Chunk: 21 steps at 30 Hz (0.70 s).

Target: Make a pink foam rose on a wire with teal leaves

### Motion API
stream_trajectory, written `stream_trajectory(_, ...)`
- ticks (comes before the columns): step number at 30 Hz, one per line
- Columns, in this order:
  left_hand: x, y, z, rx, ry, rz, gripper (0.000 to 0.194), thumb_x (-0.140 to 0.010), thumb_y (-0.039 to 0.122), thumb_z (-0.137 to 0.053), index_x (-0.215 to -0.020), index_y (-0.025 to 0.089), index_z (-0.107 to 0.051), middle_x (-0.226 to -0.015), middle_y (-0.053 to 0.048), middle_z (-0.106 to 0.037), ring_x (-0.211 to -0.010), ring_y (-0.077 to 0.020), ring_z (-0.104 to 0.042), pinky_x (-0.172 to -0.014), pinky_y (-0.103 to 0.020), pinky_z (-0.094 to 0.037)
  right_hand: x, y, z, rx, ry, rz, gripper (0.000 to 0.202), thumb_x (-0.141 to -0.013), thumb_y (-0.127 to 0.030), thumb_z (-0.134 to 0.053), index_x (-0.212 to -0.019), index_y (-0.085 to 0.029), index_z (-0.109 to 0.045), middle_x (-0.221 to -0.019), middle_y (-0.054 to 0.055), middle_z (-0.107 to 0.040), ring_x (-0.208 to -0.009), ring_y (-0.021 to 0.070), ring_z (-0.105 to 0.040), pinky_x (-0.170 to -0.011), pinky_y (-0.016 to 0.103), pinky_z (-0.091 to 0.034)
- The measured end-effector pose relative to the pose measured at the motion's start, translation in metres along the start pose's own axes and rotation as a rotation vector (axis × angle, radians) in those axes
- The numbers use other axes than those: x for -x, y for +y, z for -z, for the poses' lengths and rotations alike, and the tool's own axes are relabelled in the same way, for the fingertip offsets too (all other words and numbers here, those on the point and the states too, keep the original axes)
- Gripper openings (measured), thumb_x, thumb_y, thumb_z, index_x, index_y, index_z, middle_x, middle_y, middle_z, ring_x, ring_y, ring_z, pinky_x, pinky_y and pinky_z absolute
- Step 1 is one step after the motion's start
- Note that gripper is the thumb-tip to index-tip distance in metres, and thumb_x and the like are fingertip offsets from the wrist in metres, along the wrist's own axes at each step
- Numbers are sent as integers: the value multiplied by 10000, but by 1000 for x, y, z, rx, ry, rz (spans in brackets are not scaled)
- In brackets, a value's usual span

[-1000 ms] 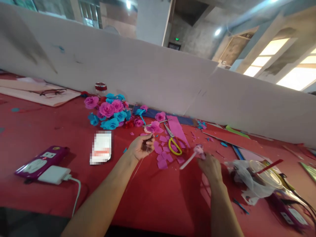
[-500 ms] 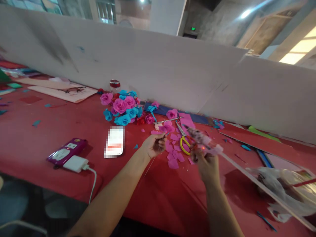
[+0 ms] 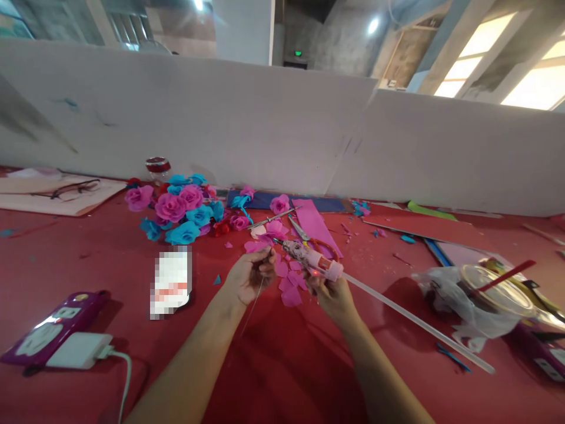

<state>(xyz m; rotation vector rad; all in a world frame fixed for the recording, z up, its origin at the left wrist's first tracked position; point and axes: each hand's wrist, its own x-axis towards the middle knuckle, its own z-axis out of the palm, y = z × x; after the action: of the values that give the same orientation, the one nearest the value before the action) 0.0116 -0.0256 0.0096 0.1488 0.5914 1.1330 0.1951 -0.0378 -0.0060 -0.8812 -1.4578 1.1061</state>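
My left hand (image 3: 252, 275) is pinched on a thin wire (image 3: 252, 312) that hangs down below the fingers. A pink paper flower (image 3: 275, 228) is just beyond its fingertips. My right hand (image 3: 332, 294) is wrapped round a pink glue gun (image 3: 315, 261) with a small red light; a long clear glue stick (image 3: 415, 314) sticks out of its back. The gun's nozzle points left, close to the left fingertips; whether they touch is unclear. Loose pink petals (image 3: 291, 288) lie between and beyond the hands. Scissors (image 3: 299, 228) lie behind the gun, partly hidden by it.
A bunch of pink, blue and red paper flowers (image 3: 183, 213) lies at the left. Nearer are a phone (image 3: 171, 282) and a purple power strip (image 3: 57, 330) with a white plug. A plastic bag (image 3: 463, 306) and a lidded cup (image 3: 498, 288) stand right, below a white partition (image 3: 247, 123).
The view has turned to the right, so the flowers and phone sit further left. The glue gun has come closer to my left hand, its nozzle now by the fingertips.
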Motion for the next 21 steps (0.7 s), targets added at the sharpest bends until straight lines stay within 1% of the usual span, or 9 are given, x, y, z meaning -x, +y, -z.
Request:
stream_trajectory(3, 0, -1, 1, 11, 3, 2, 202, -885, 92, -481, -717, 75, -592, -579, -3, -522, -375, -8, -358, -378, -125, -340, 0, 1, 0, 19, 6, -8, 238, -764, -422, -658, -733, -193, -600, -649, 6, -532, -493, 96, -378, -428, 237, -319)
stream_trajectory(7, 1, -2, -1, 17, 0, -1, 236, -901, 95, -456, -707, 67, -587, -586, -11, -530, -373, -7, -364, -372, -125, -333, 0, 2, 1, 42, 13, -26, 202, -764, -379, -644, -710, -193, -584, -628, -2, -518, -478, 92, -374, -432, 239, -313)
stream_trajectory(13, 4, -2, -4, 15, 11, 6, 270, -915, 95, -427, -700, 70, -587, -583, -15, -534, -366, -6, -364, -359, -120, -327, -1, -3, -1, 48, 8, -19, 154, -763, -325, -630, -700, -203, -560, -609, -19, -494, -480, 94, -363, -451, 243, -339)
stream_trajectory(18, 4, -1, -6, 29, 14, 14, 305, -928, 96, -399, -689, 63, -587, -569, -16, -524, -362, -6, -368, -360, -122, -333, -1, -5, 0, 78, 6, -6, 163, -773, -329, -626, -681, -213, -559, -541, -34, -441, -480, 109, -366, -455, 245, -354)
stream_trajectory(21, 6, 0, -8, 38, 33, 18, 317, -936, 104, -389, -695, 58, -589, -560, -13, -522, -353, -2, -359, -357, -120, -329, -2, -4, 1, 108, -3, 25, 217, -786, -366, -632, -656, -210, -557, -515, -32, -423, -516, 128, -411, -480, 248, -385)
